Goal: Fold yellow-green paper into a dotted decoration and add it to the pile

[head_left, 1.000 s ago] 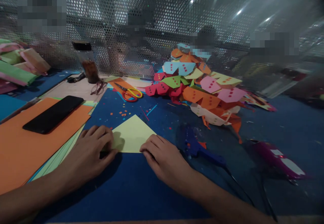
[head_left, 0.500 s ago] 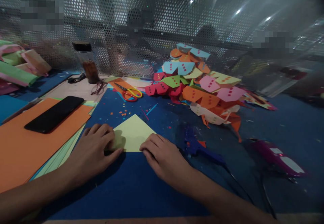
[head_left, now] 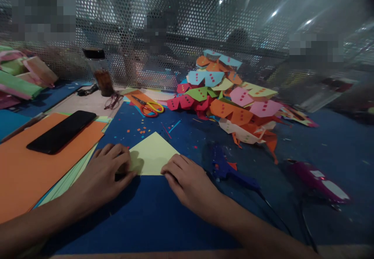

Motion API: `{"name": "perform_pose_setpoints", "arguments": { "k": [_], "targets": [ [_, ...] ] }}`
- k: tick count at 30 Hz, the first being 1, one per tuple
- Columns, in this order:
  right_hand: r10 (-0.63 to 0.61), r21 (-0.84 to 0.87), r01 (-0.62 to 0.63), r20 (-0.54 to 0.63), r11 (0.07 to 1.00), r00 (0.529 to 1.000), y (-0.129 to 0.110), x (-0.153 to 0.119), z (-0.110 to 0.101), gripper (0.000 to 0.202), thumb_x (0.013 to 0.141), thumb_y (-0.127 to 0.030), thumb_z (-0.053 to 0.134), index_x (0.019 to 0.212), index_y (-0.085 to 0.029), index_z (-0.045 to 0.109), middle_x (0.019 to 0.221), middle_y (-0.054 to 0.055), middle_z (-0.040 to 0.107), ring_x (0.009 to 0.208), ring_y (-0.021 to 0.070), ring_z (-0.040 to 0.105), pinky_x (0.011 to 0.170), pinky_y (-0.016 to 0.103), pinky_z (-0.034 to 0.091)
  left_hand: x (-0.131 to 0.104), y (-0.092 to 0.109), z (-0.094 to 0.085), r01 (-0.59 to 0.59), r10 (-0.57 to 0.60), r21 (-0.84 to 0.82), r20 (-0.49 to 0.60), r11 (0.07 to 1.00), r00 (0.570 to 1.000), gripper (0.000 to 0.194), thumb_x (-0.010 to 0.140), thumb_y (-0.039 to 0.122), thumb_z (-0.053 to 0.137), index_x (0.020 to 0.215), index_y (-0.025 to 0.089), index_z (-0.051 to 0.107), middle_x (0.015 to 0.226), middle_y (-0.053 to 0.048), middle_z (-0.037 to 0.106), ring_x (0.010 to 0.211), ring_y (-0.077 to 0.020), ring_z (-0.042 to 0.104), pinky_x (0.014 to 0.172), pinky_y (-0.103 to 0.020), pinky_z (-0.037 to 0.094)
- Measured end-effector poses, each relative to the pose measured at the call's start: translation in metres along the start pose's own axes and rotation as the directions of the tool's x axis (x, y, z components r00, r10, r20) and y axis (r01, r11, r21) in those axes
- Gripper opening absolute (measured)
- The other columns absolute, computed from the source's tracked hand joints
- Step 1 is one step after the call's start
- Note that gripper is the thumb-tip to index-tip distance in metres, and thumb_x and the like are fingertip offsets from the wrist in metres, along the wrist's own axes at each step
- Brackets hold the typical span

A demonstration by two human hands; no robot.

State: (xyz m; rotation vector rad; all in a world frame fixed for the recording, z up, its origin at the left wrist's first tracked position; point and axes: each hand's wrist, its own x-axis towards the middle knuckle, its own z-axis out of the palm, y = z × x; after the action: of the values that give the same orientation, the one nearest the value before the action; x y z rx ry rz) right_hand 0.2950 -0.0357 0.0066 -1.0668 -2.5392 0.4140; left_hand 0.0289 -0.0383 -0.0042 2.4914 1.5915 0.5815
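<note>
Barely anything has moved since the earlier frames: both hands stay pressed on the folded yellow-green paper.

Left hand lies flat over the paper's left corner at lower centre, pinning it to the blue desk; right hand presses fingertips on the right corner, likely to hold the crease. Neither grips anything. An orange sheet with a black phone lies left; a pile of folded pieces lies at centre right.
</note>
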Motion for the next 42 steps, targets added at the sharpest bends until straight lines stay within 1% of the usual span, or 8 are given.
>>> {"name": "perform_pose_setpoints", "arguments": {
  "k": [6,10,13,18,22,25,35,42],
  "targets": [
    [0.011,0.009,-0.011,0.012,1.0,1.0,0.0001,-0.0003,-0.0007,0.014,0.099,-0.011,0.051,0.102,-0.018,0.064,0.104,0.007,0.064,0.099,0.021,0.059,0.089,0.036,0.049,-0.0018,-0.0047,0.0,-0.023,0.023,-0.008,-0.011,1.0,1.0,0.015,0.092,0.029,0.053,0.079,0.024,0.057,0.097,-0.005,0.063,0.092,-0.0275,0.054,0.082,-0.042,0.04],
    [0.012,0.015,-0.012,0.01,1.0,1.0,0.0001,-0.0006,-0.0008,0.015,0.099,-0.012,0.051,0.103,-0.018,0.064,0.104,0.007,0.064,0.1,0.0207,0.058,0.09,0.036,0.049,-0.0027,-0.0065,-0.0017,-0.028,0.028,-0.007,0.019,1.0,0.999,0.018,0.096,0.033,0.052,0.082,0.024,0.059,0.102,-0.006,0.065,0.095,-0.0271,0.054,0.083,-0.042,0.04],
    [0.011,0.008,-0.011,0.01,1.0,1.0,0.0002,-0.0006,-0.0005,0.015,0.099,-0.012,0.05,0.103,-0.019,0.064,0.104,0.006,0.064,0.099,0.0204,0.058,0.089,0.036,0.049,-0.0039,-0.0062,-0.003,-0.027,0.027,-0.011,0.023,1.0,0.999,0.018,0.095,0.036,0.055,0.081,0.024,0.057,0.103,-0.006,0.065,0.097,-0.0277,0.054,0.084,-0.042,0.041],
    [-0.001,0.003,0.001,-0.001,1.0,1.0,0.0007,-0.0007,0.0001,0.016,0.1,-0.012,0.049,0.103,-0.019,0.063,0.103,0.007,0.064,0.098,0.0197,0.058,0.089,0.036,0.049,-0.0038,-0.0066,-0.0031,-0.039,0.039,-0.026,0.002,0.999,0.999,0.014,0.089,0.032,0.06,0.079,0.024,0.056,0.101,-0.005,0.065,0.098,-0.0285,0.055,0.084,-0.043,0.041],
    [0.005,0.002,-0.005,0.001,1.0,1.0,0.001,-0.001,0.0001,0.016,0.1,-0.013,0.049,0.102,-0.019,0.063,0.104,0.007,0.064,0.099,0.0202,0.058,0.089,0.036,0.048,-0.0032,-0.007,-0.0045,-0.04,0.039,-0.047,-0.006,0.998,0.999,0.014,0.09,0.03,0.057,0.077,0.024,0.057,0.101,-0.004,0.066,0.094,-0.0269,0.057,0.082,-0.041,0.042],
    [0.009,0.004,-0.009,0.01,1.0,1.0,0.0008,-0.001,0.0002,0.015,0.1,-0.013,0.05,0.102,-0.018,0.064,0.104,0.007,0.064,0.099,0.0207,0.058,0.089,0.036,0.048,-0.004,-0.007,-0.0062,-0.043,0.044,-0.06,0.005,0.997,0.999,0.013,0.091,0.029,0.056,0.078,0.024,0.057,0.103,-0.004,0.066,0.096,-0.0264,0.057,0.084,-0.041,0.043],
    [0.006,-0.003,-0.006,0.004,1.0,1.0,0.0002,0.0001,0.0003,0.015,0.1,-0.012,0.05,0.102,-0.019,0.063,0.104,0.007,0.064,0.099,0.0212,0.059,0.089,0.037,0.049,-0.0039,-0.0046,-0.0058,-0.025,0.025,-0.023,-0.005,0.999,1.0,0.018,0.091,0.033,0.056,0.075,0.024,0.054,0.102,-0.006,0.068,0.097,-0.0273,0.057,0.084,-0.042,0.043],
    [0.005,0.001,-0.005,0.011,1.0,1.0,-0.0003,-0.0004,-0.0006,0.015,0.099,-0.011,0.051,0.103,-0.018,0.063,0.104,0.007,0.063,0.099,0.0213,0.059,0.089,0.037,0.049,-0.004,-0.0037,-0.0055,-0.014,0.013,-0.021,-0.01,1.0,1.0,0.014,0.09,0.03,0.055,0.076,0.024,0.056,0.102,-0.005,0.067,0.097,-0.028,0.058,0.084,-0.043,0.042]
  ]
}}
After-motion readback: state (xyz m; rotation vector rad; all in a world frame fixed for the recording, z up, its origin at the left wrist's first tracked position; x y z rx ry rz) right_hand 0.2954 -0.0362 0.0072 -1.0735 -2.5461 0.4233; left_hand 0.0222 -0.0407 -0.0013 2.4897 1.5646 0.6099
